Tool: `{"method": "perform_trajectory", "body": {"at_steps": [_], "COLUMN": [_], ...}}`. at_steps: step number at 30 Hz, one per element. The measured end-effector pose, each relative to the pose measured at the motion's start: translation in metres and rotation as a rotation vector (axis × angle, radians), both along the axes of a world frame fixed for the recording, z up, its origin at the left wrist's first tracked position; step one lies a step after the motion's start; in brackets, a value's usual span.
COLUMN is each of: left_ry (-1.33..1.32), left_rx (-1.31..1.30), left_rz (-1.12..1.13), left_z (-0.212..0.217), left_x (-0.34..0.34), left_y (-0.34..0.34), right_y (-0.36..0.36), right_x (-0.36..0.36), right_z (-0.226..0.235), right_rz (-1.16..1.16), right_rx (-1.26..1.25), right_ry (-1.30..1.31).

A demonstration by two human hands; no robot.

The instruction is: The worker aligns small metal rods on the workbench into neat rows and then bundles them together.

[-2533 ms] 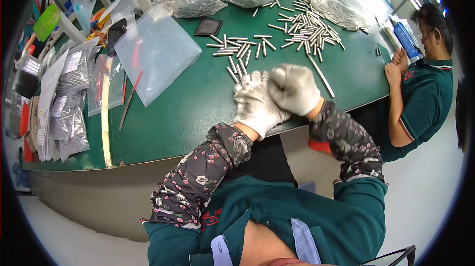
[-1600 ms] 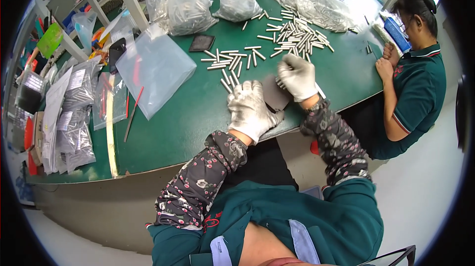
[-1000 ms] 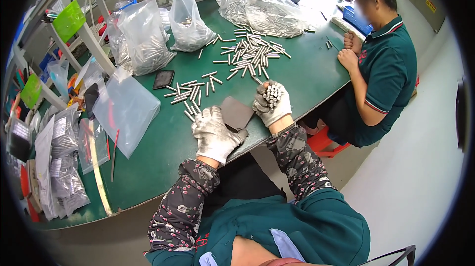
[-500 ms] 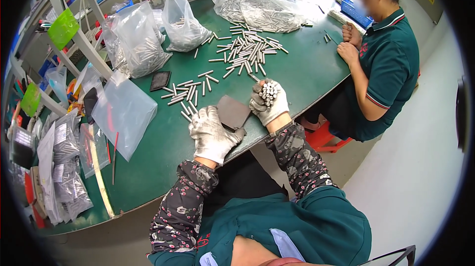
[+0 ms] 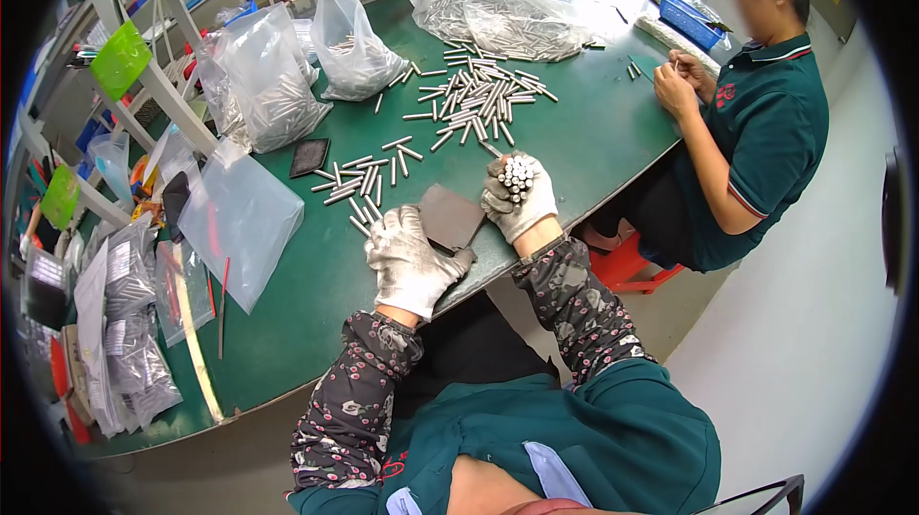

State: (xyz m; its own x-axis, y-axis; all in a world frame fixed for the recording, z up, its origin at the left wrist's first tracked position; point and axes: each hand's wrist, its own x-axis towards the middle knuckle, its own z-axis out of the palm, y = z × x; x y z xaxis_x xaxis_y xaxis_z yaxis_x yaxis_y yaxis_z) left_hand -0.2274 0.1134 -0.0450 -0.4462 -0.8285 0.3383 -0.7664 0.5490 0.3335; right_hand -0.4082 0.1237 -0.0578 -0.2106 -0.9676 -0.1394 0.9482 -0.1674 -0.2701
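From the head camera, looking down over the green desk (image 5: 593, 142), the right hand (image 5: 520, 201) in its white glove was closed around a bundle of short metal rods (image 5: 516, 174). The bundle stood nearly upright in that grip, its long axis pointing up toward the camera, so the round rod ends showed as a tight cluster above the fingers. The left hand (image 5: 410, 261), gloved too, lay palm down near the desk's front edge, its fingers resting on the lower corner of a flat dark pad (image 5: 450, 215). The left grip was not wrapped around anything; it only pressed on the pad. The pad lay between the two hands, just beside the bundle and to its left, so the right hand was the one nearer the rods. Loose rods (image 5: 369, 175) lay scattered just beyond the left hand, mostly lying flat, with a bigger heap (image 5: 479, 99) farther back toward the clear bags (image 5: 263, 84). Across the desk's right end a seated person (image 5: 756, 132) worked with both hands on something small.
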Motion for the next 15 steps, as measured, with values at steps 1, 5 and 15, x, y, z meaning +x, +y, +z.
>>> {"method": "perform_trajectory", "body": {"at_steps": [1, 5, 15], "left_ry": [0.001, -0.01, -0.008], "left_rx": [0.003, 0.016, 0.021], "left_rz": [-0.005, -0.001, -0.007], "left_z": [0.0003, -0.0015, -0.0015], "left_x": [0.0002, 0.001, 0.0005], "left_y": [0.0, -0.0011, -0.0011], "right_y": [0.0004, -0.001, -0.0003], "right_x": [0.0013, 0.0044, 0.0053], "right_z": [0.0017, 0.0037, 0.0048], "right_rz": [-0.021, -0.049, -0.076], "right_rx": [0.038, 0.042, 0.097], "right_ry": [0.022, 0.019, 0.045]}}
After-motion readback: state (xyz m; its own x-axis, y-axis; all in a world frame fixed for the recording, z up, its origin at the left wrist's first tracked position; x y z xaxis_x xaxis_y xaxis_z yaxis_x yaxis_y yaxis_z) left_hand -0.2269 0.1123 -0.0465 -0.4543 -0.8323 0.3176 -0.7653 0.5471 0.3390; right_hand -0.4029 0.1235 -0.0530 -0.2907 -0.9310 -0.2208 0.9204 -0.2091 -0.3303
